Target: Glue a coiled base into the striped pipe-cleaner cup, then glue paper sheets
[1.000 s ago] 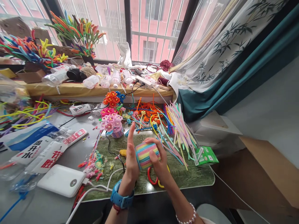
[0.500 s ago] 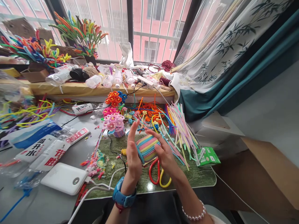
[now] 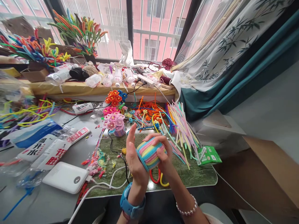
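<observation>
1. While the right hand (image 3: pixel 165 154) curls around the striped cup (image 3: pixel 150 154), thumb on its near side and fingers over its top, the left hand (image 3: pixel 136 161) lays a flat palm against its blue-rimmed end, fingers straight, not wrapped.
2. Between the two palms, the striped cup sits tilted, raised above the green mat (image 3: pixel 189 177).
3. It looks light, fuzzy and slightly yielding, unlikely to slip; the broad striped side seems the best hold, since hard pinching might shift the strips.
4. Just below the grip, partly hidden, lie the scissors (image 3: pixel 160 178).
5. Beyond the grip, leftward, stand pink flowers (image 3: pixel 114 120); rightward, pastel pipe cleaners (image 3: pixel 181 127) fan out.
6. Well left of it lies a white power bank (image 3: pixel 65 178).
</observation>
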